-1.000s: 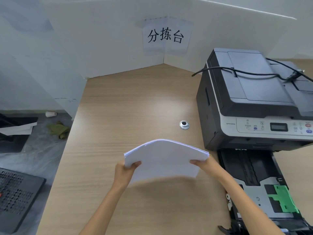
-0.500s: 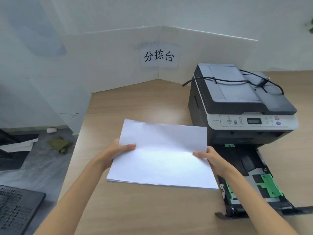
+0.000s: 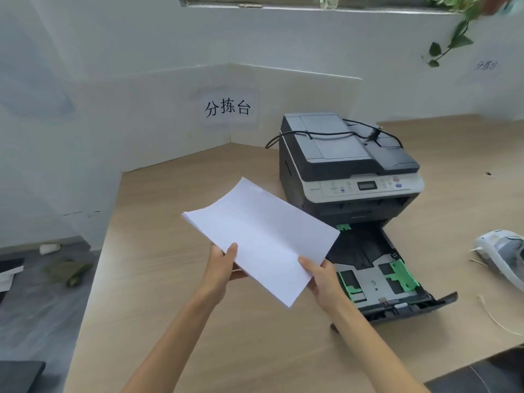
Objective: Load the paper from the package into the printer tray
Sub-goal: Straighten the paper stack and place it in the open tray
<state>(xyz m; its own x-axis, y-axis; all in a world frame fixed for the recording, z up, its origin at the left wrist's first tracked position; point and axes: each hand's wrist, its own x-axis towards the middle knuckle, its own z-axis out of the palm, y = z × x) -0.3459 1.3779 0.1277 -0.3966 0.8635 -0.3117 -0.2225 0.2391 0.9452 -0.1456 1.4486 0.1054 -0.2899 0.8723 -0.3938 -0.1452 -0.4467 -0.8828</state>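
Observation:
A stack of white paper [image 3: 261,236] hangs above the wooden desk, turned diagonally, its far corner pointing up and left. My left hand [image 3: 224,263] grips its near left edge and my right hand [image 3: 320,276] grips its near right edge. The grey and black printer [image 3: 346,163] stands to the right of the paper. Its tray [image 3: 377,268] is pulled out toward me, with green guides and no paper inside. The stack's right corner overlaps the tray's left side in view.
A black cable [image 3: 334,134] lies across the printer's lid. A torn paper package [image 3: 502,253] rests on the desk [image 3: 175,307] at the far right, with thin strings near it. White partition boards [image 3: 158,117] stand behind the desk. The floor drops off left of the desk edge.
The paper stack has turned from lying square to a diagonal and moved right toward the tray. Both hands have shifted to its near edges. The camera has tilted up.

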